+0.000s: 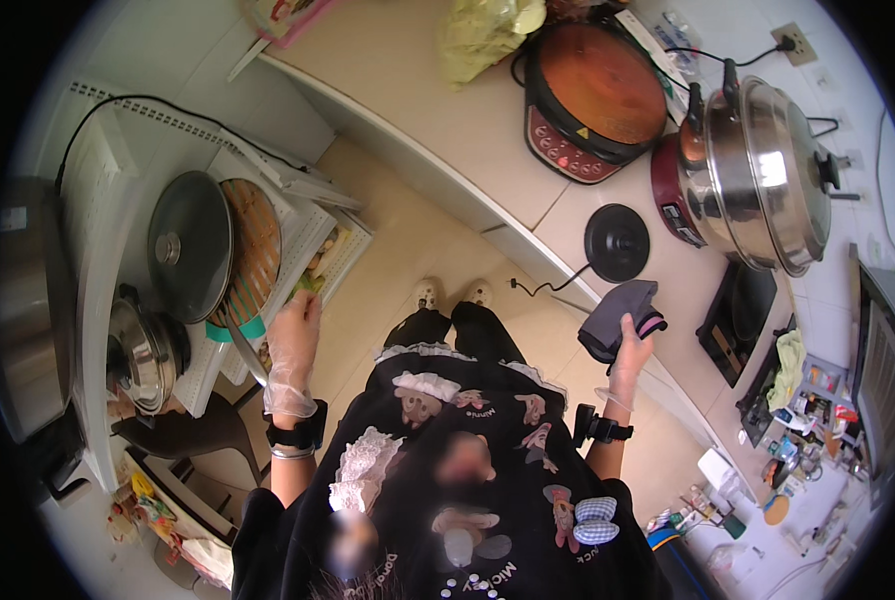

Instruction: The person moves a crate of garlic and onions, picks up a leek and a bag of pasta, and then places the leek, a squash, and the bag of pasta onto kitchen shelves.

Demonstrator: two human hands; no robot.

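Observation:
My right hand (pixel 631 356), in a clear plastic glove, grips a folded dark grey cloth (pixel 618 319) with a pink and black edge. It is held over the front edge of the counter, below a round black base (pixel 617 244) whose short cord hangs past the edge. My left hand (pixel 294 349), also in a clear glove, is raised beside the white shelf rack with its fingers curled in; nothing shows in it. Nearest to it on the rack are a wooden slatted round rack (pixel 256 244) and a dark glass lid (pixel 190 247) with a metal knob.
On the counter (pixel 417 97) stand an electric griddle (pixel 601 79) with an orange plate and a tall steel steamer pot (pixel 762 176). A yellowish plastic bag (pixel 485 37) lies at the back. Another lidded pot (pixel 144 356) sits on the rack. A dark chair (pixel 200 435) is behind my left arm.

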